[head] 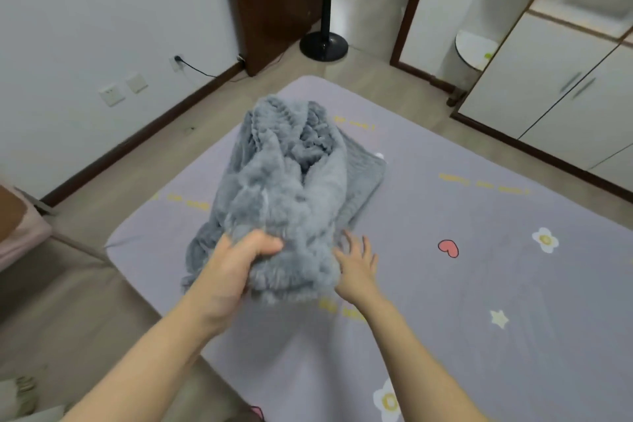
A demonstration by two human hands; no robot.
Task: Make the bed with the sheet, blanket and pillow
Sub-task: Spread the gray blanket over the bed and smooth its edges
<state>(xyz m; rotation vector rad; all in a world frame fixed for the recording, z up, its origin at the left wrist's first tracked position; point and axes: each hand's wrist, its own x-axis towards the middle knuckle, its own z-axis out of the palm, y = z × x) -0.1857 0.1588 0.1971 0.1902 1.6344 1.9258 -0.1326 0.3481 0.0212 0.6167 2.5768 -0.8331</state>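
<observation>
A fluffy grey blanket (287, 188) lies bunched in a heap on the bed, which is covered by a lilac sheet (462, 284) printed with flowers, hearts and stars. My left hand (236, 267) grips a fold at the near edge of the blanket. My right hand (356, 264) has its fingers spread and touches the blanket's right side, low against the sheet. No pillow is in view.
The bed's far corner points toward a doorway with a black fan stand (323, 41). White cupboards (555, 86) line the right side. A wall with sockets (113, 94) runs along the left, across a strip of floor. A pink-edged piece of furniture (17, 229) sits at the left edge.
</observation>
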